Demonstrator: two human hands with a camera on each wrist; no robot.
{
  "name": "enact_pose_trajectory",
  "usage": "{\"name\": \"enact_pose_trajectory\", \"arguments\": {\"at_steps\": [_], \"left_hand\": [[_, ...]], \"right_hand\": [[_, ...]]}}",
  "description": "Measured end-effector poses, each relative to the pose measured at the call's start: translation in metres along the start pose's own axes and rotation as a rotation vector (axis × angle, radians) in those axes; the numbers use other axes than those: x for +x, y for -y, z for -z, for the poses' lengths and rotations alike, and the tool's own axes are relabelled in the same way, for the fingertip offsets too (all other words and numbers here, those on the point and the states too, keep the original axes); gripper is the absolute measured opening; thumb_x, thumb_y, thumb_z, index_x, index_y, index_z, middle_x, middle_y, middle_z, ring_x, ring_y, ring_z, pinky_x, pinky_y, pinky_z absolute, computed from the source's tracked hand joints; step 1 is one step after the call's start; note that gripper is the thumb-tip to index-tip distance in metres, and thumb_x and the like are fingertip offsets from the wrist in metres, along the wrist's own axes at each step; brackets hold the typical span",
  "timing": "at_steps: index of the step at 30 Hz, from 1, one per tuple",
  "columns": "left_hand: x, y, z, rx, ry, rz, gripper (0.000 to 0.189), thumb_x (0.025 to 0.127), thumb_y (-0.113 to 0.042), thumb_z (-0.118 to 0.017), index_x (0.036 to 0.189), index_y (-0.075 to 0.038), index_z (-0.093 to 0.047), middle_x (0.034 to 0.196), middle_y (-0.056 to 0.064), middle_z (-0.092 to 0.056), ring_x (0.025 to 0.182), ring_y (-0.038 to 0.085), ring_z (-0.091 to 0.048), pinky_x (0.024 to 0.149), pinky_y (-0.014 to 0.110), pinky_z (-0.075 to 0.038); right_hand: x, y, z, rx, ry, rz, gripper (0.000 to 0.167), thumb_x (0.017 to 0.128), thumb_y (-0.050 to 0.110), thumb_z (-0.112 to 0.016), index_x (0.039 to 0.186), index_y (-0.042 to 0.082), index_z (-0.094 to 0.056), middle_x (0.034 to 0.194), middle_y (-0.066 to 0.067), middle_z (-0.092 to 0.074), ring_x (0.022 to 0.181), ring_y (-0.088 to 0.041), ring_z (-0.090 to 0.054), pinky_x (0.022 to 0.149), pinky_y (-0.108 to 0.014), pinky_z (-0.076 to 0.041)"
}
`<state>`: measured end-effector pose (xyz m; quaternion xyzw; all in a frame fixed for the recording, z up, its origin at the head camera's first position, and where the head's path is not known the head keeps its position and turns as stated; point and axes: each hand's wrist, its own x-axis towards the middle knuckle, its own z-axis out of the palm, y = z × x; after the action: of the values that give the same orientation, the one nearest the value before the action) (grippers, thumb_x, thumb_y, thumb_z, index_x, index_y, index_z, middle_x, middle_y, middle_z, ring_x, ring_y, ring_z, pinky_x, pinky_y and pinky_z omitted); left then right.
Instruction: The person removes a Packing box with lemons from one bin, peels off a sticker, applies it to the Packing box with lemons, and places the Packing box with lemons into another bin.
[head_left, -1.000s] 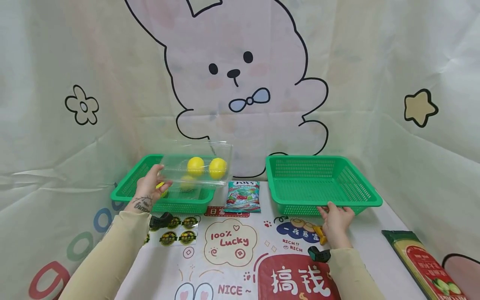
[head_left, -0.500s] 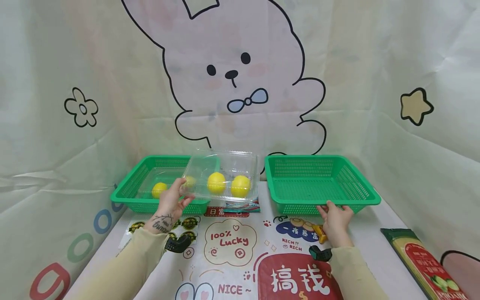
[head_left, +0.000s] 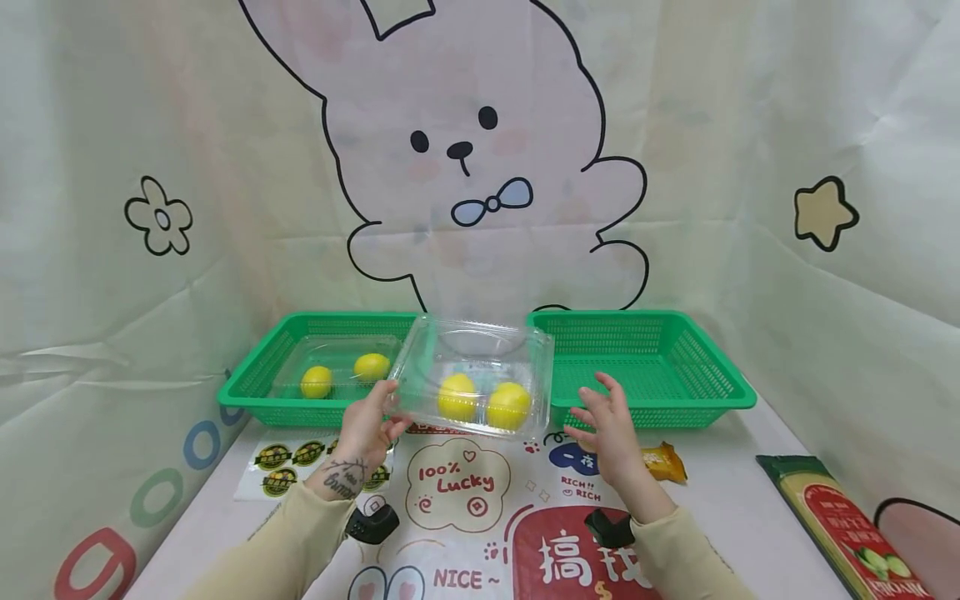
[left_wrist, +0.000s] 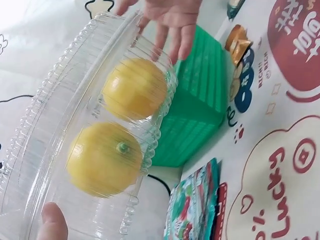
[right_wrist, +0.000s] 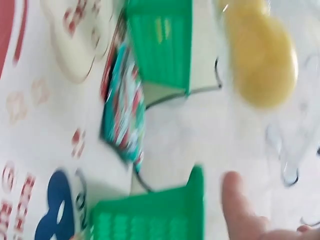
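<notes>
My left hand (head_left: 367, 433) pinches the left end of a clear plastic clamshell box (head_left: 480, 342), which hangs in the air between two green baskets. Two lemons (left_wrist: 106, 159) lie inside the box, along its lower front side. Close to the box's right end is my right hand (head_left: 611, 429), fingers spread and holding nothing; a small gap separates them in the head view. In the left green basket (head_left: 247, 387) sits another clear box with two lemons (head_left: 372, 367) showing. Behind my right hand stands the right green basket (head_left: 720, 408), with nothing seen inside.
A teal candy bag (left_wrist: 192, 205) lies on the table between the baskets, mostly hidden behind the box in the head view. An orange-yellow wrapped snack (head_left: 666, 462) is right of my right hand. A long green and red packet (head_left: 843, 525) lies at the right edge.
My left hand has lifted the clamshell box out over the left basket and brought it right and nearer. My right hand has let go of the right basket's rim and moved left with fingers spread.
</notes>
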<state>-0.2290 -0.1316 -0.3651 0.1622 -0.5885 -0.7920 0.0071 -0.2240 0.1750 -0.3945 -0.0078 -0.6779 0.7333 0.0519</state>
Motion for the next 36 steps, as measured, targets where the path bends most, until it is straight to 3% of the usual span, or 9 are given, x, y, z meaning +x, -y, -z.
{"name": "enact_pose_trajectory", "arguments": {"at_steps": [3,7,12,18,22,25,29,33,36], "left_hand": [[-0.007,0.008,-0.002,0.020,0.017,-0.001,0.054,0.089,-0.029,-0.056,0.128,0.005,-0.041,0.117,0.016,-0.045,0.069,0.012,-0.061,0.063,0.016,-0.053],[-0.015,0.019,-0.003,0.035,0.049,0.001,0.056,0.090,-0.028,-0.055,0.130,0.007,-0.037,0.120,0.018,-0.046,0.078,0.011,-0.064,0.068,0.018,-0.054],[-0.027,0.031,-0.002,0.061,0.073,-0.008,0.056,0.090,-0.027,-0.055,0.128,0.009,-0.036,0.119,0.019,-0.048,0.085,0.012,-0.065,0.074,0.022,-0.054],[-0.042,0.041,0.005,0.134,0.144,0.002,0.054,0.091,-0.026,-0.053,0.125,0.010,-0.030,0.114,0.020,-0.046,0.088,0.016,-0.065,0.076,0.026,-0.055],[-0.050,0.046,0.011,0.239,0.203,0.021,0.049,0.091,-0.026,-0.052,0.121,0.005,-0.028,0.110,0.020,-0.045,0.084,0.018,-0.064,0.073,0.028,-0.056],[-0.055,0.049,0.017,0.341,0.252,0.016,0.054,0.091,-0.026,-0.052,0.129,0.000,-0.024,0.109,0.022,-0.043,0.086,0.021,-0.060,0.072,0.033,-0.056],[-0.058,0.056,0.024,0.501,0.321,-0.038,0.062,0.092,-0.028,-0.052,0.141,-0.009,-0.019,0.101,0.020,-0.046,0.088,0.023,-0.055,0.071,0.041,-0.056],[-0.056,0.068,0.030,0.659,0.347,-0.119,0.059,0.090,-0.028,-0.054,0.139,-0.010,-0.028,0.078,0.009,-0.050,0.069,0.016,-0.051,0.059,0.033,-0.052],[-0.054,0.078,0.033,0.703,0.364,-0.138,0.057,0.087,-0.024,-0.056,0.136,-0.008,-0.033,0.075,0.006,-0.048,0.064,0.015,-0.047,0.053,0.028,-0.047]], "right_hand": [[-0.007,0.005,-0.008,-0.013,0.111,-0.012,0.064,0.096,0.033,-0.044,0.148,0.020,-0.008,0.147,-0.021,-0.020,0.124,-0.044,-0.040,0.089,-0.047,-0.049],[-0.014,0.009,-0.013,-0.047,0.176,-0.039,0.067,0.096,0.031,-0.045,0.149,0.021,-0.006,0.149,-0.023,-0.017,0.128,-0.049,-0.034,0.090,-0.053,-0.046],[-0.022,0.012,-0.013,-0.137,0.172,-0.088,0.071,0.093,0.025,-0.053,0.149,0.021,-0.010,0.151,-0.022,-0.017,0.130,-0.047,-0.031,0.089,-0.058,-0.045],[-0.035,0.013,-0.007,-0.219,0.146,-0.110,0.074,0.089,0.016,-0.060,0.148,0.020,-0.016,0.150,-0.022,-0.020,0.128,-0.046,-0.034,0.083,-0.051,-0.051],[-0.044,0.011,-0.002,-0.251,0.150,-0.123,0.073,0.088,0.013,-0.060,0.147,0.019,-0.018,0.149,-0.024,-0.020,0.126,-0.048,-0.034,0.081,-0.051,-0.052],[-0.049,0.007,0.001,-0.279,0.154,-0.138,0.072,0.087,0.013,-0.061,0.146,0.018,-0.020,0.148,-0.025,-0.022,0.127,-0.049,-0.032,0.083,-0.055,-0.049],[-0.057,-0.001,0.004,-0.299,0.159,-0.183,0.073,0.085,0.014,-0.062,0.145,0.014,-0.021,0.145,-0.028,-0.024,0.129,-0.051,-0.027,0.085,-0.060,-0.045],[-0.063,-0.012,0.004,-0.278,0.150,-0.233,0.073,0.083,0.012,-0.063,0.144,0.011,-0.023,0.142,-0.031,-0.028,0.122,-0.049,-0.037,0.078,-0.053,-0.051],[-0.066,-0.020,0.005,-0.285,0.132,-0.252,0.072,0.082,0.011,-0.063,0.144,0.010,-0.025,0.139,-0.032,-0.032,0.115,-0.046,-0.047,0.070,-0.046,-0.054]]}}
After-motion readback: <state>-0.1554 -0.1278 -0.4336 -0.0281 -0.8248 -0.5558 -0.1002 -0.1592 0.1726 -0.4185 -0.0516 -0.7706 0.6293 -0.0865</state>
